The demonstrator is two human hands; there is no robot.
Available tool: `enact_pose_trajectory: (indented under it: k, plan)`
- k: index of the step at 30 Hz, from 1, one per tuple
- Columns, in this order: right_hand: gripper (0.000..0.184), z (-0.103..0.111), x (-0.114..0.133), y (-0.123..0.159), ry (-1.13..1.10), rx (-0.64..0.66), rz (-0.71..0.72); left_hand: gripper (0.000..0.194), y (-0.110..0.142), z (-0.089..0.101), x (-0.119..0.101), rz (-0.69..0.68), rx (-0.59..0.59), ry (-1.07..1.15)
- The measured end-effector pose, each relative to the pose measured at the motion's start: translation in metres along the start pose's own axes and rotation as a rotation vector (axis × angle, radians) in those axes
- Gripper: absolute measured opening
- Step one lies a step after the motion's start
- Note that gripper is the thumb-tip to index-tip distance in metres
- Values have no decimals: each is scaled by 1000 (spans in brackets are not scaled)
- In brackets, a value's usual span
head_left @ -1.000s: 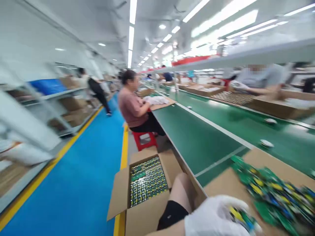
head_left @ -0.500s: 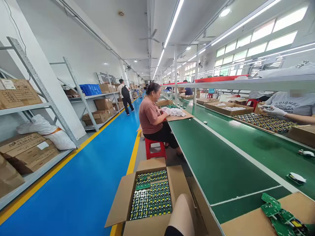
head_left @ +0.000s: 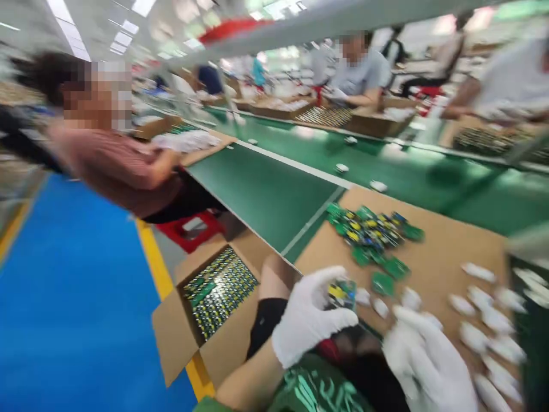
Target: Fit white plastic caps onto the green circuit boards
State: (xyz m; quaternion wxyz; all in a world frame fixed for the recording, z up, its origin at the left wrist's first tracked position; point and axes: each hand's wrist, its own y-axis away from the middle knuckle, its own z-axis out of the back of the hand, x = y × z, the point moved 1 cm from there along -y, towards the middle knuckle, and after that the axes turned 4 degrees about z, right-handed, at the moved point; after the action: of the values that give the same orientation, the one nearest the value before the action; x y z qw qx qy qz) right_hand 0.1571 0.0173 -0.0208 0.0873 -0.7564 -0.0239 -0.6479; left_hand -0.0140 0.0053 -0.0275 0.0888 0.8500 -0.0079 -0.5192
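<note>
My left hand, in a white glove, is closed with thumb and fingers around a small green circuit board that carries a yellow part. To its right, my right hand, also gloved, has its fingers curled together; blur hides what they hold, if anything. Past both hands, a loose heap of green circuit boards lies on a cardboard sheet. Several white plastic pieces are scattered on the sheet beside my right hand.
An open carton packed with rows of circuit boards stands on the floor at my left. A co-worker sits on a red stool beyond it. White-topped pieces rest on the green belt, with co-workers across it.
The view has swung right and down onto the bench. Both gloved hands have come into view, the left one with a circuit board in it.
</note>
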Motion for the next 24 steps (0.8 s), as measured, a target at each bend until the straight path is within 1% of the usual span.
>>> enact_pose_trajectory:
  k: [1,2,4,6,8,11,12,13,14,16,17,18,19,21,23,24]
  plan:
    - [33,4,2,9,11,-55,-19,68,3,2,-3,-59,-13,-148]
    - [29,4,4,15,-15,-66,-39,68,4,5,-6,-102,18,-304]
    - [24,2,9,14,-67,-30,-28,66,3,9,-6,-155,139,-469]
    - [23,0,15,7,-116,12,20,63,0,11,-4,-209,185,-501]
    - [27,-1,21,3,-130,91,51,59,0,11,-2,-241,183,-473]
    - [29,-1,25,5,-114,191,45,59,0,8,2,-279,176,-434]
    - [27,-1,25,8,-104,188,38,60,0,7,3,-290,168,-441]
    - [25,-1,24,10,-85,150,36,61,0,6,5,-294,152,-464]
    - [25,-1,23,12,-53,86,45,61,-1,5,8,-291,130,-504]
    - [32,-2,20,16,44,-79,98,60,-1,3,13,-301,89,-612]
    - [35,-2,19,17,111,-149,137,58,-1,1,15,-330,82,-664]
    - [36,-2,19,18,194,-188,179,56,-1,-1,16,-375,88,-710]
    - [35,-2,19,18,288,-180,224,54,-1,-3,17,-429,103,-746]
    - [28,-3,22,17,465,-94,324,53,-2,-8,16,-521,134,-800]
    - [21,-3,26,14,570,-24,403,53,-2,-13,13,-569,137,-857]
    - [19,-4,27,13,596,-20,411,53,-2,-15,11,-588,122,-885]
